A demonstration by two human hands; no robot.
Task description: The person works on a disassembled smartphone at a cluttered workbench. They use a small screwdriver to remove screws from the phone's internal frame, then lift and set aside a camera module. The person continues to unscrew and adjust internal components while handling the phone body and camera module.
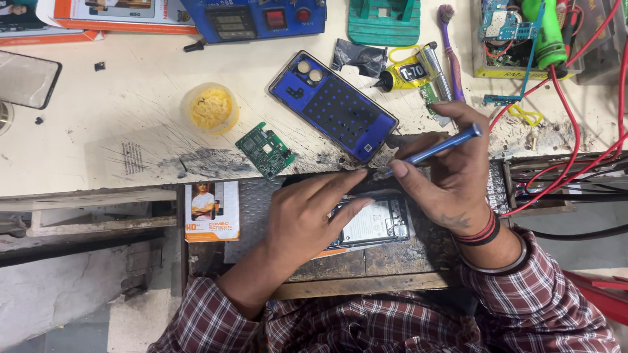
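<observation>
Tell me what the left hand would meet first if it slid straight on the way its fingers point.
The left hand points up and right. Its fingertip is already almost at the small metal part by the blue screwdriver tip; beyond lies the blue phone back cover. Depth is unclear.

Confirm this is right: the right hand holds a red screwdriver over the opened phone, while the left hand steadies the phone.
Not quite: the head view shows the screwdriver is blue, not red. The right hand holds it over the opened phone, while the left hand steadies the phone.
</observation>
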